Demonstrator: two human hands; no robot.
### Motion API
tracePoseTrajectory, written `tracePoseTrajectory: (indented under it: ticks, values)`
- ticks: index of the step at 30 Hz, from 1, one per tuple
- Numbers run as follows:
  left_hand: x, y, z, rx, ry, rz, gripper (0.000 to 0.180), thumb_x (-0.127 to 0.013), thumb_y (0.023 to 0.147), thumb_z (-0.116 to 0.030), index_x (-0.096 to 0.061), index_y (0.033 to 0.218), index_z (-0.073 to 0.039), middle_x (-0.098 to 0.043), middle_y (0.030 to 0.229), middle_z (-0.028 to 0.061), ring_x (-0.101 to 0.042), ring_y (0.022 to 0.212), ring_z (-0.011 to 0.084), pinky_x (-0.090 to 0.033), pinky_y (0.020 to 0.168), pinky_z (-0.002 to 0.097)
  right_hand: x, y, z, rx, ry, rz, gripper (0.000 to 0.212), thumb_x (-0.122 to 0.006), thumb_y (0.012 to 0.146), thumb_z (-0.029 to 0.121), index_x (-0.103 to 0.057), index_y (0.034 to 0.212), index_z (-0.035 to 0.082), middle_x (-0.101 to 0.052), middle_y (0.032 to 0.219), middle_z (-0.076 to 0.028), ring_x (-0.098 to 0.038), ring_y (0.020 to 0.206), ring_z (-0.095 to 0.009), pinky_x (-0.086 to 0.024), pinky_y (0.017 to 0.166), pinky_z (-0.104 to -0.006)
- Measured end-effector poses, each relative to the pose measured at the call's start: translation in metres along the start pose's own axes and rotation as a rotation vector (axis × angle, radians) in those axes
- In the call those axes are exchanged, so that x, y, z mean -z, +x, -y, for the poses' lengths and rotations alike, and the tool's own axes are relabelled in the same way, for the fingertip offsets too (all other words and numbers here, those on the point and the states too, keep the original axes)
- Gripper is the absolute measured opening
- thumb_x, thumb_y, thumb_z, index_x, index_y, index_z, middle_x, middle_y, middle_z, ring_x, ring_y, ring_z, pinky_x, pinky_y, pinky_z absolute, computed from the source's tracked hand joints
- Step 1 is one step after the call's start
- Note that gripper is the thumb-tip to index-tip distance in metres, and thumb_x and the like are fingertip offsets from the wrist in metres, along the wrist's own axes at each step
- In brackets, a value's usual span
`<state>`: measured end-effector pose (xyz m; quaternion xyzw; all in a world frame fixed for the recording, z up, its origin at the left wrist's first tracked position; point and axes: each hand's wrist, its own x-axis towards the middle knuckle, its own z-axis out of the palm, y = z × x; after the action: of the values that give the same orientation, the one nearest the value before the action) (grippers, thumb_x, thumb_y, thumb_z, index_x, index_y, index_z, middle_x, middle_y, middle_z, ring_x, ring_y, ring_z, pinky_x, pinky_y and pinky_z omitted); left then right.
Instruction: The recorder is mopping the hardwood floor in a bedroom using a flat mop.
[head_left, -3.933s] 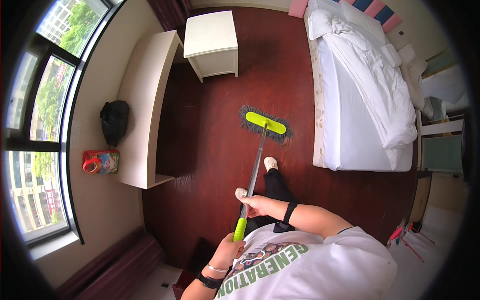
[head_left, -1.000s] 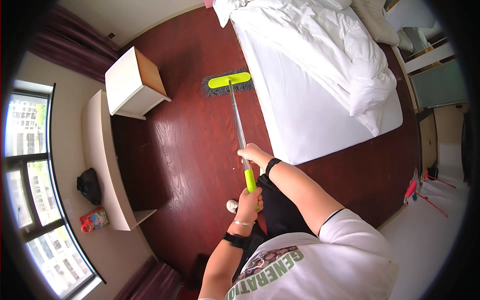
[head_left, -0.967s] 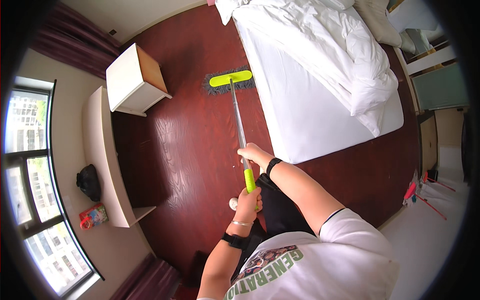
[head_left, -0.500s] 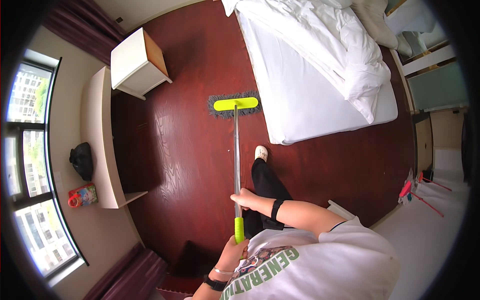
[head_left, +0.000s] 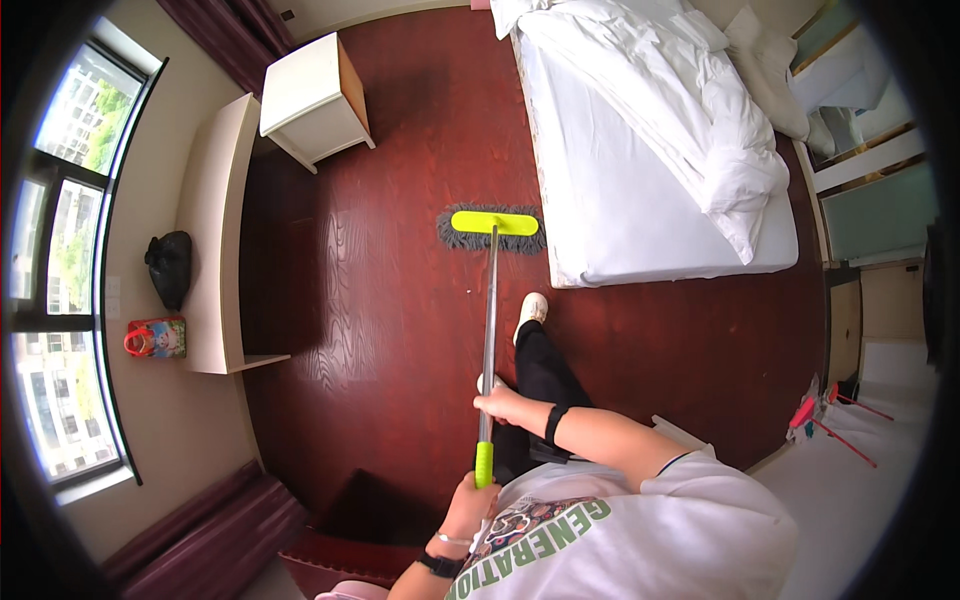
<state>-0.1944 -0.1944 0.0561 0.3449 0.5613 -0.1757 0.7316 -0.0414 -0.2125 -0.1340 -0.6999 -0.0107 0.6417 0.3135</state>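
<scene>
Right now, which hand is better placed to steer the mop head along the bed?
Probably the right hand: it holds the metal pole lower, nearer the mop head. The left hand is back at the green grip.

We see a dark red wooden floor. On it rest the flat mop head with its grey fringe, just beside the white bed, a white nightstand and a long pale table.
</scene>
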Motion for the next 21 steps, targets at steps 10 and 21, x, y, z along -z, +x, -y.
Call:
tracePoseTrajectory:
  ticks: [10,21]
  values:
    - [-0.033,0.045,-0.053,-0.119,-0.186,0.165,0.011,-0.054,0.083,-0.008,-0.043,0.085,-0.006,-0.042,0.061,-0.001,-0.038,0.043,0.0074,-0.029,0.038,0.0205,0.063,0.021,0.066,0.118,-0.08,-0.127,0.032,-0.06,0.073,0.028,-0.057,0.065,-0.003,-0.056,0.052,-0.012,-0.053,0.04,-0.02,-0.04,0.037,-0.0307]
    - [0.053,-0.099,0.051,0.125,-0.103,-0.094,0.027,-0.064,0.082,-0.02,-0.055,0.099,-0.002,-0.058,0.077,0.0029,-0.052,0.065,0.0097,-0.043,0.058,0.0231,-0.049,-0.067,-0.005,-0.361,-0.371,0.795,0.086,-0.059,0.065,0.069,-0.051,0.108,-0.006,-0.062,0.09,-0.018,-0.06,0.078,-0.026,-0.046,0.075,-0.0344]
